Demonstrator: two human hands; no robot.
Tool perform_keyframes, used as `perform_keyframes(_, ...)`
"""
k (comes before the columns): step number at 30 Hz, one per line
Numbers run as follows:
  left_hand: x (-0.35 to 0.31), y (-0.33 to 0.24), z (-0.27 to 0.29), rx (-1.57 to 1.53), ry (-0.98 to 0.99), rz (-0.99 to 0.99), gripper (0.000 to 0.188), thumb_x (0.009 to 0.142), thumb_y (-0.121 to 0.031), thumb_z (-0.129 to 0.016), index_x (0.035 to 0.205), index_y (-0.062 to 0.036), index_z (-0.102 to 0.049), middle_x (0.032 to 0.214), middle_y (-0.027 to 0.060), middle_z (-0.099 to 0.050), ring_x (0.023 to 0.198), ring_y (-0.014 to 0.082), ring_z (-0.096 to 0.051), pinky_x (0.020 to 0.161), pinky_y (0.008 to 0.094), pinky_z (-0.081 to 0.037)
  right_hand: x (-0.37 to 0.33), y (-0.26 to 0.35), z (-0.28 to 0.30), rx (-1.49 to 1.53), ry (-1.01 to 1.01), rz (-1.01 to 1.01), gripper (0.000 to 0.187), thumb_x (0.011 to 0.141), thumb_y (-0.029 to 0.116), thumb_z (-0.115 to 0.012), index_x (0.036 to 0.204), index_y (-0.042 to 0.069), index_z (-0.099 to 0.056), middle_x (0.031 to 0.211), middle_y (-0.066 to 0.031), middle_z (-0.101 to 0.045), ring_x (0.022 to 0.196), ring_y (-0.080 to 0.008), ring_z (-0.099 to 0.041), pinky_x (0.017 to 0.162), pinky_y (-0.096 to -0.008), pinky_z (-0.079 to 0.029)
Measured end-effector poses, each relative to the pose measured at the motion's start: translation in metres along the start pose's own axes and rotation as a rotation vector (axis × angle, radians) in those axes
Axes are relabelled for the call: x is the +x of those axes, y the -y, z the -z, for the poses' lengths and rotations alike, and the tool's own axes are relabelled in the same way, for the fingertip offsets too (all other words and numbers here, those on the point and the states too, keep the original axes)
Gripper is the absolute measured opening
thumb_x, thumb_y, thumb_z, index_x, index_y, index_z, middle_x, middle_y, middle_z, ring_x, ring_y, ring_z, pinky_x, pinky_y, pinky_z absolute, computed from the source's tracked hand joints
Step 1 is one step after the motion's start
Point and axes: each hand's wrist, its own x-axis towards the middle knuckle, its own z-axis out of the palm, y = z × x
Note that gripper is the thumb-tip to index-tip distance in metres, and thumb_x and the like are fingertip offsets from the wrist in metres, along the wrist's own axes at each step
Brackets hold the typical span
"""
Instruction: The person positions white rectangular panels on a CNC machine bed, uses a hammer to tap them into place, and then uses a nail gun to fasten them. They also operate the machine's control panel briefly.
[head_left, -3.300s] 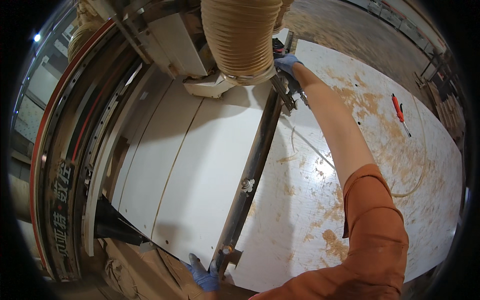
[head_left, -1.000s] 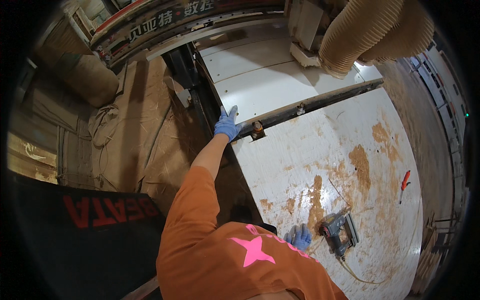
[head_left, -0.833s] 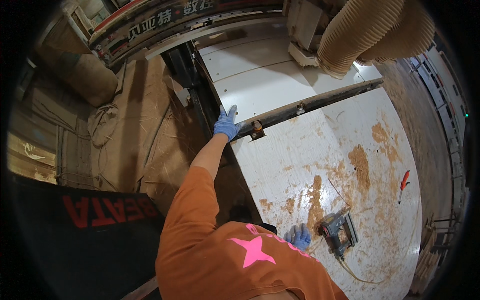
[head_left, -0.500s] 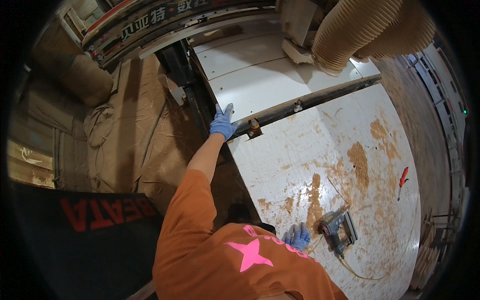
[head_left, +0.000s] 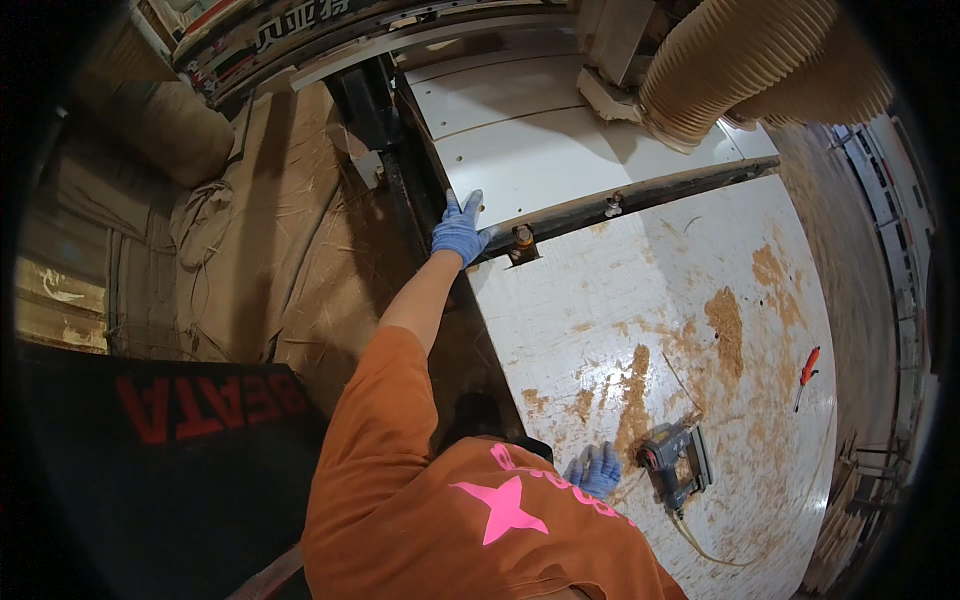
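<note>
At the near left corner of a white panel (head_left: 540,160), my left hand (head_left: 460,234) in a blue glove rests with its fingers spread over the edge. The panel lies on the machine bed and has small holes along its left side. Close to my body, my gloved right hand (head_left: 596,470) lies on a white worktable (head_left: 570,330), fingers stretched out and partly hidden by my orange shirt. Just right of it is a grey nail gun (head_left: 675,462) with a thin hose, not touched by the hand. Neither hand holds anything that I can see.
Sawdust (head_left: 725,330) is scattered over the worktable, and a red-handled screwdriver (head_left: 808,378) lies near its right edge. A dark rail with bolts (head_left: 524,240) runs between table and panel. Ribbed dust hoses (head_left: 740,75) hang over the panel. A black board (head_left: 180,480) stands at lower left.
My view has shifted slightly, so the panel and my left hand sit a little higher and further right. Both hands keep their places on panel and table.
</note>
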Motion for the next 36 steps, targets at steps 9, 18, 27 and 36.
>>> perform_keyframes(9,0.0,0.005,-0.004,-0.006,-0.031,0.009,0.082,0.083,-0.05,-0.067,0.15,-0.0258,-0.026,0.156,0.0282,-0.007,0.13,0.0436,-0.044,0.104,0.0452,-0.042,-0.003,-0.003,-0.006,0.036,-0.019,-0.009,0.046,0.08,0.036,-0.061,0.117,0.01,-0.06,0.129,-0.0178,-0.053,0.116,-0.0368,-0.049,0.097,-0.0506,-0.037)
perform_keyframes(18,0.006,0.013,-0.015,-0.06,-0.079,-0.036,0.088,0.079,-0.049,-0.07,0.151,-0.0266,-0.026,0.154,0.0329,-0.01,0.13,0.0462,-0.043,0.103,0.0441,-0.044,0.034,0.027,0.042,0.214,0.042,-0.239,0.044,0.081,0.035,-0.063,0.117,0.012,-0.06,0.132,-0.017,-0.051,0.117,-0.0373,-0.048,0.098,-0.0506,-0.036)
perform_keyframes(27,0.014,0.018,-0.022,-0.025,-0.077,-0.08,0.085,0.082,-0.044,-0.069,0.152,-0.0263,-0.023,0.156,0.0291,-0.007,0.124,0.0459,-0.049,0.101,0.0437,-0.046,0.046,0.031,0.058,0.177,0.025,-0.246,0.041,0.076,0.029,-0.068,0.114,0.014,-0.062,0.129,-0.0143,-0.053,0.114,-0.0363,-0.049,0.099,-0.0524,-0.035)
perform_keyframes(36,0.012,0.009,-0.017,-0.002,-0.03,-0.04,0.085,0.083,-0.042,-0.068,0.152,-0.0263,-0.021,0.156,0.0283,-0.004,0.126,0.0458,-0.047,0.101,0.0429,-0.046,0.035,0.028,0.049,0.201,0.042,-0.274,0.044,0.076,0.031,-0.069,0.116,0.016,-0.06,0.133,-0.0138,-0.051,0.119,-0.0372,-0.048,0.102,-0.0542,-0.033)
